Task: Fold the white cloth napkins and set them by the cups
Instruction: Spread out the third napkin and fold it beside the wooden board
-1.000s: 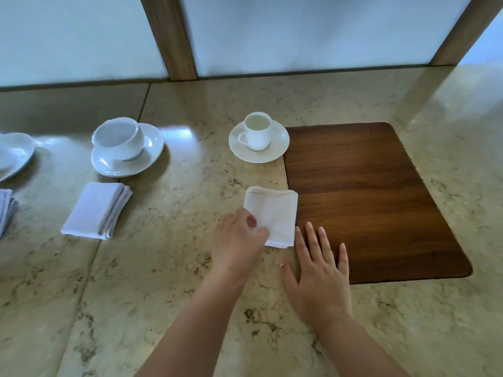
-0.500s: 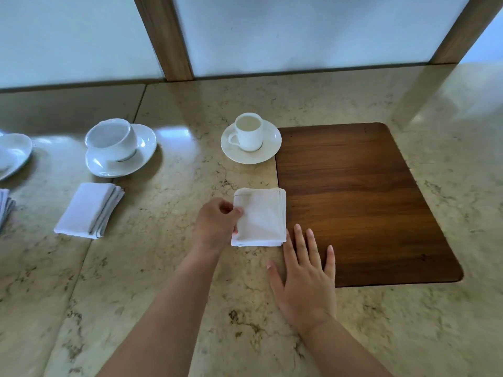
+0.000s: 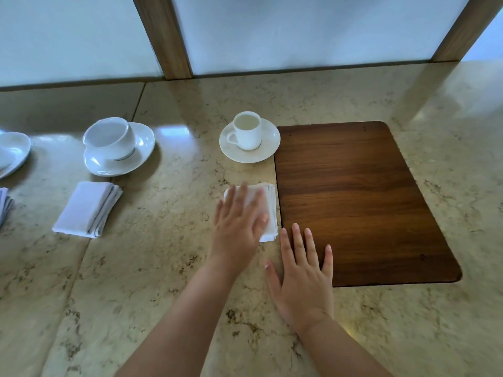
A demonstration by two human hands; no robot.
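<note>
I count two cups, a small one (image 3: 247, 130) and a wider one (image 3: 110, 138), each on its own saucer (image 3: 268, 148) (image 3: 141, 152). A third dish (image 3: 13, 152) is cut by the left edge. Three folded napkins (image 3: 269, 210) (image 3: 87, 209) (image 3: 4, 205). One wooden board (image 3: 353, 200). Two hands (image 3: 238, 227) (image 3: 304, 278).

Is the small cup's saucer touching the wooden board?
Cannot tell. In the head view the saucer rim meets the wooden board edge with no visible gap, but from this angle it could be contact or only overlap.
</note>
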